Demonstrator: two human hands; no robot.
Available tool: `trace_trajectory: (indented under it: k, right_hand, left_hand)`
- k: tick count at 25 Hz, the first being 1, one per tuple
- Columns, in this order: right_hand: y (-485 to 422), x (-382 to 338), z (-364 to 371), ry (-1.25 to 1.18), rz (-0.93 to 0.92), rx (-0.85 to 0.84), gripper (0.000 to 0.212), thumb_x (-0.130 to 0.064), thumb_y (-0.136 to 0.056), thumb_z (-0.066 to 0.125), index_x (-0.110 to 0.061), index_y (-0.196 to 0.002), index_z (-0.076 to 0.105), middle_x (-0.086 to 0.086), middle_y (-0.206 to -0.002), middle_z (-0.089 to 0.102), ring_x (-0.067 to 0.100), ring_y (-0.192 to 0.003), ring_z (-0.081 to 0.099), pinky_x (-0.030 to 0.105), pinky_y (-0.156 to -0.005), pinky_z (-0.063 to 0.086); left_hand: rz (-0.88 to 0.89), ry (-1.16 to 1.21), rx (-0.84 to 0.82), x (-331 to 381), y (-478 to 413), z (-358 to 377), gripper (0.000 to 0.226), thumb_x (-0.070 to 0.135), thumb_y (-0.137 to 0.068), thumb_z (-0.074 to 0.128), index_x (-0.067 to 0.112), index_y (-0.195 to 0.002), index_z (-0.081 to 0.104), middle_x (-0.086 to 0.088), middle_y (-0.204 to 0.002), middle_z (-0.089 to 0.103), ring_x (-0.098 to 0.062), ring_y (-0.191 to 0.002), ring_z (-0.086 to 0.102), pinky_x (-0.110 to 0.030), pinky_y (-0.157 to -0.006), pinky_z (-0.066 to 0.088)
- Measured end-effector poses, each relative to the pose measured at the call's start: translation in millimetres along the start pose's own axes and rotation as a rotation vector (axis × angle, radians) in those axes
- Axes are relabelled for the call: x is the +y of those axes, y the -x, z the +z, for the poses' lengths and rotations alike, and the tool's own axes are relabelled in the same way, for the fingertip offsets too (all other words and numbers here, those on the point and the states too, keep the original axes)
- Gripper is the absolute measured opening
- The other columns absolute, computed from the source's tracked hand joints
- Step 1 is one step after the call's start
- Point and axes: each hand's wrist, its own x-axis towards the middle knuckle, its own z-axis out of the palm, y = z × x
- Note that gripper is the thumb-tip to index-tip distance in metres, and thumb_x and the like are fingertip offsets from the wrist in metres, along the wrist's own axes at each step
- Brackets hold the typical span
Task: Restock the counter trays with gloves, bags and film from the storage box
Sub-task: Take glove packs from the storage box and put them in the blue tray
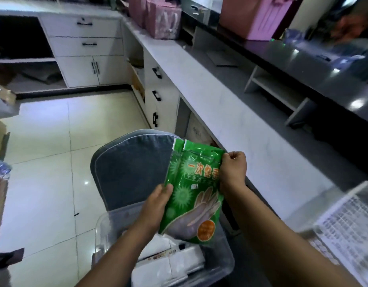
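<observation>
The green glove packet [192,195] is hanging upright between both hands, with its printed front facing the camera. A second green packet [177,146] is peeking out just behind its upper left corner.

The right hand [233,170] is pinching the packet's upper right edge, its fingers curling tight onto the plastic. The left hand [158,201] is gripping the left edge lower down, with the thumb lying on the front and the fingers going behind.

Directly below both hands, the clear storage box [102,230] is sitting open on a chair with a blue cushion [129,168]. White packs [179,264] are lying inside it, just under the packet's bottom edge.

The pale surface [230,112] is running along to the right of the right hand and away ahead of it. A white mesh tray [348,216] is sitting on that surface beside the right forearm, though it is blurred. Far ahead of the right hand, a pink bin [255,15] is standing on a darker, higher counter. The tiled floor [44,162] is spreading out to the left of the left hand.
</observation>
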Motion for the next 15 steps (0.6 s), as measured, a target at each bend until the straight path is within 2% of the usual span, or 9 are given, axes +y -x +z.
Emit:
trace_trajectory:
  k: [2, 4, 5, 6, 8, 10, 12, 14, 15]
  right_hand:
    - [-6.3, 3.5, -23.1, -0.003, 0.036, 0.082, 0.019, -0.010, -0.086, 0.050, -0.017, -0.070, 0.044, -0.004, -0.067, 0.047, 0.022, -0.073, 0.049, 0.030, -0.064, 0.035]
    - [-12.9, 6.5, -52.2, -0.029, 0.053, 0.115, 0.019, -0.013, -0.088, 0.051, -0.019, -0.071, 0.046, 0.000, -0.073, 0.052, 0.025, -0.077, 0.053, 0.036, -0.066, 0.042]
    - [-16.4, 9.4, -68.8, -0.043, 0.047, 0.112, 0.014, -0.016, -0.089, 0.052, -0.018, -0.075, 0.049, 0.003, -0.079, 0.056, 0.026, -0.082, 0.056, 0.040, -0.072, 0.046]
    - [-18.6, 13.0, -86.7, -0.061, 0.037, 0.097, 0.008, -0.019, -0.090, 0.053, -0.015, -0.084, 0.053, 0.007, -0.087, 0.060, 0.027, -0.088, 0.058, 0.042, -0.078, 0.048]
    - [-18.1, 22.0, -122.4, -0.103, 0.053, 0.032, 0.025, -0.027, -0.093, 0.052, -0.005, -0.104, 0.054, 0.014, -0.105, 0.063, 0.028, -0.100, 0.059, 0.043, -0.089, 0.049]
    - [-7.8, 34.1, -147.0, -0.102, 0.133, -0.069, 0.039, -0.035, -0.093, 0.050, -0.004, -0.117, 0.049, 0.015, -0.115, 0.061, 0.030, -0.107, 0.059, 0.046, -0.095, 0.048]
    - [4.4, 46.1, -173.9, -0.125, 0.190, -0.140, 0.041, -0.041, -0.090, 0.051, -0.011, -0.117, 0.049, 0.009, -0.111, 0.064, 0.025, -0.100, 0.064, 0.042, -0.086, 0.054]
    - [13.9, 50.0, -204.1, -0.186, 0.182, -0.184, 0.035, -0.045, -0.084, 0.055, -0.018, -0.106, 0.057, -0.001, -0.096, 0.070, 0.012, -0.082, 0.070, 0.025, -0.066, 0.056]
    - [15.1, 50.6, -222.1, -0.198, 0.155, -0.187, 0.036, -0.046, -0.081, 0.056, -0.018, -0.103, 0.059, -0.004, -0.092, 0.072, 0.006, -0.077, 0.070, 0.018, -0.061, 0.053]
  left_hand:
    - [0.002, -0.079, -0.053, 0.8, -2.7, 19.8, 0.021, 0.029, -0.075, 0.070, 0.020, -0.089, 0.058, 0.003, -0.085, 0.070, -0.014, -0.078, 0.067, -0.017, -0.062, 0.050]
    - [0.037, -0.234, -0.063, 2.4, -6.3, 43.7, 0.027, 0.015, -0.073, 0.076, 0.024, -0.086, 0.054, 0.008, -0.081, 0.065, -0.006, -0.072, 0.061, -0.010, -0.053, 0.046]
    - [0.057, -0.282, -0.056, 3.8, -6.8, 55.6, 0.028, 0.013, -0.075, 0.075, 0.025, -0.086, 0.053, 0.008, -0.080, 0.064, -0.005, -0.072, 0.060, -0.009, -0.053, 0.045]
    - [0.072, -0.298, -0.052, 5.1, -7.1, 66.1, 0.025, 0.013, -0.077, 0.074, 0.025, -0.086, 0.054, 0.006, -0.080, 0.065, -0.009, -0.073, 0.061, -0.013, -0.056, 0.047]
    - [0.086, -0.239, -0.055, 8.5, -7.4, 87.6, 0.016, 0.014, -0.080, 0.071, 0.021, -0.086, 0.058, 0.001, -0.083, 0.068, -0.019, -0.078, 0.064, -0.022, -0.062, 0.050]
    - [0.068, -0.100, -0.079, 13.7, -6.5, 109.1, 0.013, 0.012, -0.082, 0.068, 0.015, -0.093, 0.062, -0.008, -0.090, 0.071, -0.026, -0.085, 0.067, -0.030, -0.073, 0.054]
    - [0.023, -0.005, -0.141, 15.8, -2.9, 141.2, 0.017, 0.013, -0.083, 0.066, 0.013, -0.100, 0.062, -0.013, -0.098, 0.072, -0.029, -0.091, 0.068, -0.040, -0.084, 0.053]
    - [-0.070, 0.076, -0.236, 12.6, 7.3, 178.0, 0.018, 0.016, -0.083, 0.064, 0.013, -0.101, 0.063, -0.016, -0.099, 0.072, -0.033, -0.093, 0.068, -0.047, -0.088, 0.052]
    - [-0.131, 0.114, -0.310, 10.9, 15.2, 197.7, 0.022, 0.018, -0.083, 0.063, 0.011, -0.103, 0.064, -0.019, -0.100, 0.072, -0.037, -0.095, 0.067, -0.051, -0.091, 0.051]
